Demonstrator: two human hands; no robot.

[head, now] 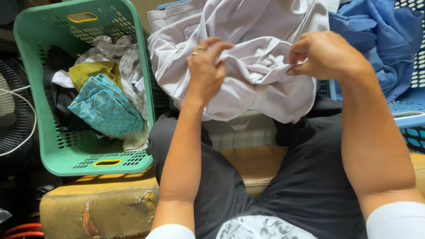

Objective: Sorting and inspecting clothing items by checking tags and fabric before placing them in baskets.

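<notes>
Green plastic laundry basket (31,88) with slotted walls and yellow handle grips stands at the far left, resting on a worn tan cushion (102,203) whose cover is torn at the front edge. Inside the basket lie a crumpled teal patterned cloth (104,106), an olive-yellow cloth (90,71) just above it, and a grey-and-white printed garment (119,53) towards the basket's right wall. A dark fan grille (13,119) shows at the left border, beside the basket.

Right of the basket, the person's left hand (206,71), with a ring on one finger, is closed on a bunched fold of a pale lilac-white fabric garment (248,75). The garment hangs in front of the person above the lap, its upper part spreading towards the top of the view and its lower edge drooping over the black trousers (310,177). The right hand (325,55) pinches the same garment at a fold just right of the bunched middle, thumb and fingers pressed together on the cloth. Both hands are near each other with the twisted fabric between them.

At the far right, a heap of blue cloth (376,44) lies in a blue plastic basket (409,113), just behind the right forearm.
</notes>
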